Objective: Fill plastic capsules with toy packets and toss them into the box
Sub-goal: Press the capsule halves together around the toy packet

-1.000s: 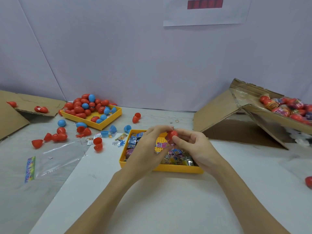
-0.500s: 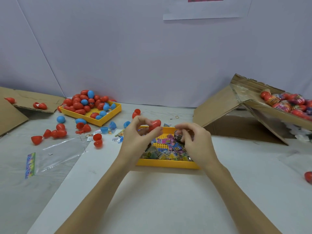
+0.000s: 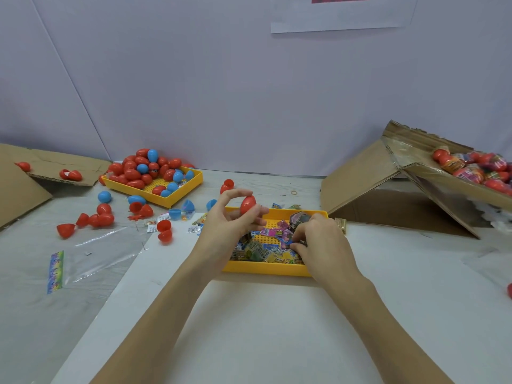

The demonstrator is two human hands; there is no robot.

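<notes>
- Your left grip [image 3: 231, 217] pinches a red capsule [image 3: 247, 204] between thumb and fingers, raised just above the near yellow tray [image 3: 266, 268], at its left end.
- Your right grip [image 3: 322, 239] reaches into that tray, fingers curled onto the toy packets [image 3: 273, 245] (which packet it has, you cannot tell).
- Left of the tray and farther back, a second yellow tray [image 3: 177, 199] holds red and blue capsules, with loose ones scattered on the desk [image 3: 277, 328] around it.
- Right of the tray, the cardboard box [image 3: 388, 173] holds filled capsules.
</notes>
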